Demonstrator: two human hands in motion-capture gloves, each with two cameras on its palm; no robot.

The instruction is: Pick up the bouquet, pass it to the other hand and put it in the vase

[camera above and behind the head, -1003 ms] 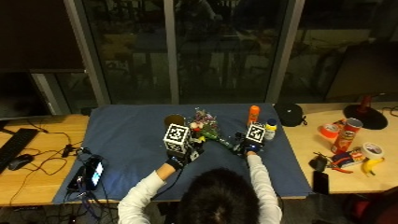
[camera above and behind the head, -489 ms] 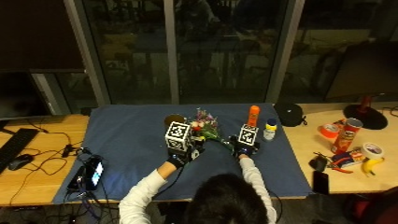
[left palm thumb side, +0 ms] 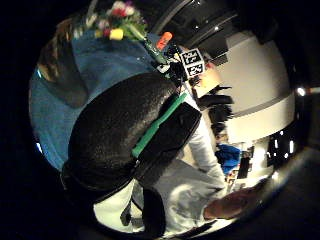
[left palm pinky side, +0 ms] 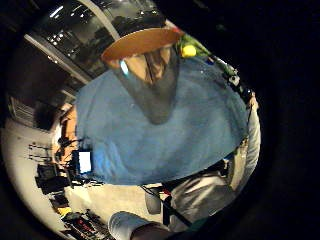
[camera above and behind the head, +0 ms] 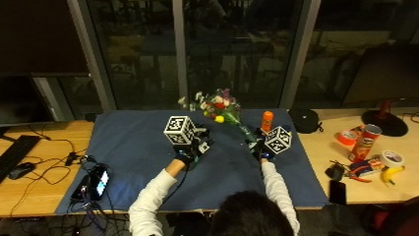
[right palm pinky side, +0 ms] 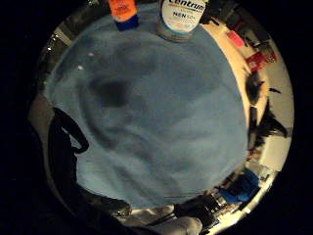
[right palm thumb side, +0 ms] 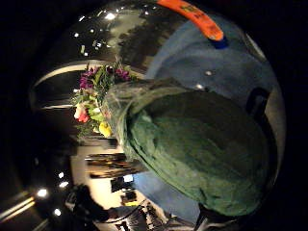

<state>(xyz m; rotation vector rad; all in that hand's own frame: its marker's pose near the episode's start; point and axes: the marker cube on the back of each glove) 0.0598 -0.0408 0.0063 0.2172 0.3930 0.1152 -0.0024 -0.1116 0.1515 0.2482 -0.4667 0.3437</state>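
reaching up from the near table edge, the right hand (camera above and behind the head: 260, 145) grips the bouquet (camera above and behind the head: 219, 110) by its green-wrapped stem, flowers lifted and leaning away toward the window, above the blue cloth (camera above and behind the head: 131, 147). the right thumb side palm view is filled with the green wrap (right palm thumb side: 192, 144), so the stem sits close against that palm. the left hand (camera above and behind the head: 191, 147) hovers just beside it over the cloth; its fingers are hidden, so i cannot tell how they are set. the vase (left palm pinky side: 147, 75), with a shiny body and an orange-brown inside, shows close in the left little finger side palm view, standing on the cloth; in the outside view it is hidden behind the left hand. readable writing: "centrum" on a white bottle (right palm pinky side: 182, 17) on the cloth near the right hand, beside an orange bottle (camera above and behind the head: 267, 120). farther right on the wooden table (camera above and behind the head: 39, 172) lie a red can (camera above and behind the head: 362, 142), tape roll (camera above and behind the head: 393, 158) and banana (camera above and behind the head: 390, 175); their labels are too small to read. a lit phone (camera above and behind the head: 100, 180) lies at the cloth's left edge.
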